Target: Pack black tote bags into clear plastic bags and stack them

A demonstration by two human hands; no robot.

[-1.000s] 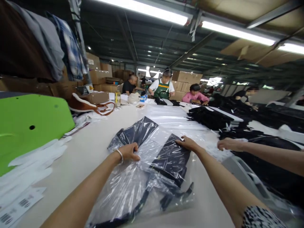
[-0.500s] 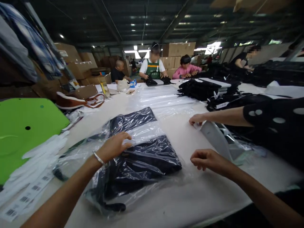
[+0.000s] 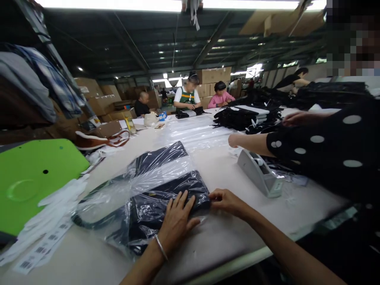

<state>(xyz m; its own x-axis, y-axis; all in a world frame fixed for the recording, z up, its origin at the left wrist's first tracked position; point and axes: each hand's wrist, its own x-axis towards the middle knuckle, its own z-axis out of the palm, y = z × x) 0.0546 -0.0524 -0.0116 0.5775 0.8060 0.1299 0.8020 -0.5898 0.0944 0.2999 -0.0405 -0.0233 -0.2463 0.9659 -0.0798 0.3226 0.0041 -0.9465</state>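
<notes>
A dark bag with straps (image 3: 166, 198) lies flat on the table inside a clear plastic bag (image 3: 160, 174), and a white band crosses its middle. My left hand (image 3: 178, 219), with a bracelet at the wrist, lies on the plastic over the bag's near part, fingers spread. At the bag's near right corner, my right hand (image 3: 227, 201) has its thumb and fingers closed on the plastic edge. The bag's straps (image 3: 92, 221) lie to the left under loose, wrinkled plastic.
A co-worker's sleeve with white dots (image 3: 314, 138) reaches in from the right, beside a grey tabletop device (image 3: 258, 174). Left are a green board (image 3: 38, 182) and barcode labels (image 3: 38, 249). Clear plastic sheets (image 3: 190, 130) and stacked black goods (image 3: 246, 116) lie farther back.
My left hand has moved right and nearer, coming down flat on the wrapped bag. My right hand has moved left to the bag's corner and closed on the plastic. The co-worker's arms have shifted.
</notes>
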